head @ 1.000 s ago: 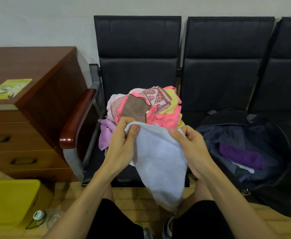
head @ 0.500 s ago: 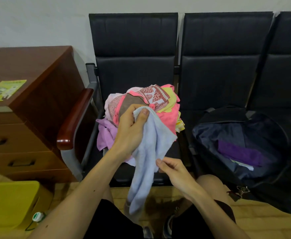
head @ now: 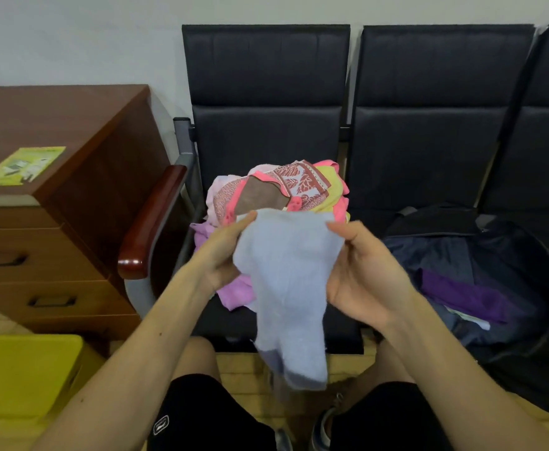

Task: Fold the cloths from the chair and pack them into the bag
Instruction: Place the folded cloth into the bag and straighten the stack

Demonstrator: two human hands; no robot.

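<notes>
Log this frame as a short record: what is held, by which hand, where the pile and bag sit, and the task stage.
held: light blue cloth, hanging between the hands
left hand: pinches its upper left corner
right hand: pinches its upper right corner
pile: pile of coloured cloths on the chair seat
bag: open on the next seat to the right, purple cloth inside
stage: cloth held spread, not yet folded

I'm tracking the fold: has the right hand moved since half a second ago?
Yes. The right hand rose from near the chair seat's front edge to pinch the light blue cloth at its top corner.
</notes>
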